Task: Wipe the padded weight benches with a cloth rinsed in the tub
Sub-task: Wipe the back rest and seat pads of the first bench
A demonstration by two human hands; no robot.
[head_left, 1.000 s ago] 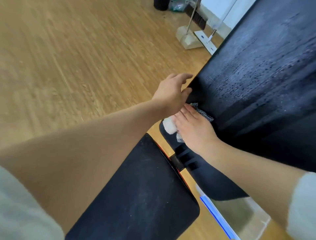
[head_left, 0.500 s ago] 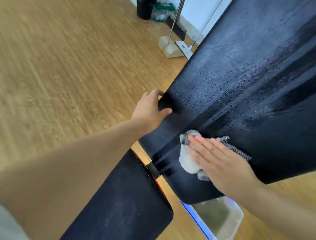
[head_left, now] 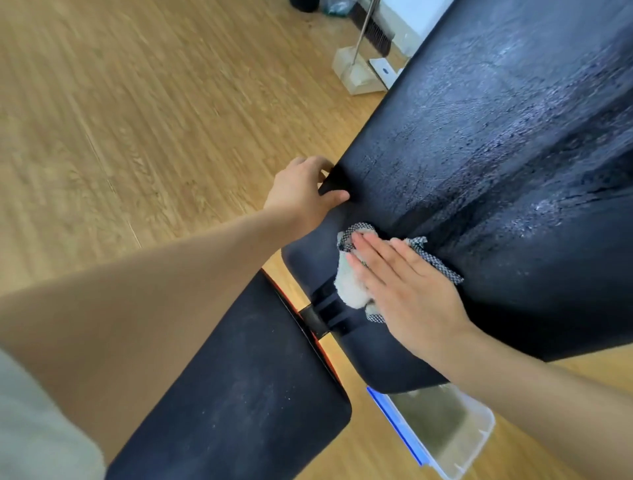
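A black padded back pad [head_left: 496,144] of the weight bench fills the upper right, its surface streaked wet. My right hand [head_left: 407,291] lies flat with straight fingers on a white and checked cloth [head_left: 352,284], pressing it onto the pad's lower end. My left hand [head_left: 305,192] grips the pad's left edge, thumb on top and fingers curled under. The dusty black seat pad [head_left: 239,394] sits below, joined by a metal hinge [head_left: 317,322]. A clear tub [head_left: 442,428] with cloudy water stands on the floor under the pad.
Wooden floor [head_left: 120,120] spreads to the left. A dustpan and broom [head_left: 359,72] stand by the wall at the top, beside a dark bin [head_left: 305,4].
My right hand has slid the cloth from the pad's left edge to its lower middle. My left hand has closed round the pad's edge. The view has shifted slightly.
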